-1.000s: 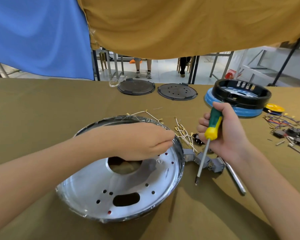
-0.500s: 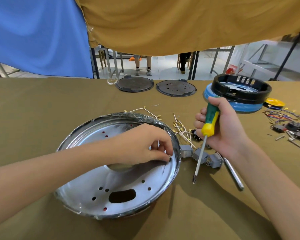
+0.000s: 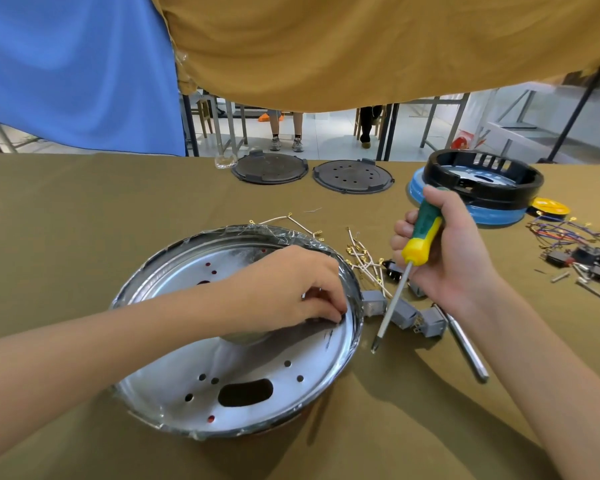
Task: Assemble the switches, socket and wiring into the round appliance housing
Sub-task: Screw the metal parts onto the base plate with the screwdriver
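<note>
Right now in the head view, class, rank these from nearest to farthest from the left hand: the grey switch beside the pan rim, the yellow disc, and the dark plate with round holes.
Measured from the left hand:
1. Grey switch, just right of the hand, outside the pan rim.
2. Dark plate with round holes, at the table's far edge.
3. Yellow disc, far right.

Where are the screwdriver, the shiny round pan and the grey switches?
screwdriver (image 3: 421, 237): head view, on its green and yellow handle.
shiny round pan (image 3: 174, 382): head view, on its bare metal floor.
grey switches (image 3: 404, 313): head view, on the middle switch's body.
</note>
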`<state>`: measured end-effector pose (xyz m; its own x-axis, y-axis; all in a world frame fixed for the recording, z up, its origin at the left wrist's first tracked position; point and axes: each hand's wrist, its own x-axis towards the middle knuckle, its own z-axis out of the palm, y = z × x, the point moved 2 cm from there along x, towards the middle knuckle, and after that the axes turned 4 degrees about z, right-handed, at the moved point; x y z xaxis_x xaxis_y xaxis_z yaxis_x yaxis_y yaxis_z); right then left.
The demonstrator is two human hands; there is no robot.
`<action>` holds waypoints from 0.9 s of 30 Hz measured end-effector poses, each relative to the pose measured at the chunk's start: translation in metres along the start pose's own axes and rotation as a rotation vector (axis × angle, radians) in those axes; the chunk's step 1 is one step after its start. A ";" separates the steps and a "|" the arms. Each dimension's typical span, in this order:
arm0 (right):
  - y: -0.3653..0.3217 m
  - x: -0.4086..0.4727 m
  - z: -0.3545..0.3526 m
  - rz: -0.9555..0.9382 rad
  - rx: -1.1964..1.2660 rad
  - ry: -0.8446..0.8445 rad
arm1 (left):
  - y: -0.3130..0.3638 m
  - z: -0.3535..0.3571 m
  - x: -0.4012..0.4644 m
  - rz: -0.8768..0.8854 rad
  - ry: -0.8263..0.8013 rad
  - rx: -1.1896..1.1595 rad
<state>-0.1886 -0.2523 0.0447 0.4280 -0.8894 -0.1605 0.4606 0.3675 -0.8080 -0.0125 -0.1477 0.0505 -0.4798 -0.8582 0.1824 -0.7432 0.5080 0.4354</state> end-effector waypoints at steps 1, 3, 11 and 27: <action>-0.001 -0.001 0.001 -0.018 0.012 0.004 | 0.000 0.001 0.000 0.007 0.008 -0.001; -0.003 -0.002 0.002 -0.047 0.022 0.008 | 0.000 0.001 0.000 0.000 0.021 -0.021; -0.004 -0.004 0.002 -0.109 0.019 0.019 | -0.004 0.003 0.002 -0.012 0.052 -0.067; -0.022 -0.030 0.021 -0.804 -0.245 0.090 | -0.005 0.004 0.002 -0.056 0.054 -0.159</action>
<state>-0.1952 -0.2280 0.0786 -0.0265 -0.8773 0.4793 0.4124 -0.4464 -0.7942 -0.0119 -0.1514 0.0452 -0.4108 -0.8898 0.1989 -0.6829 0.4448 0.5795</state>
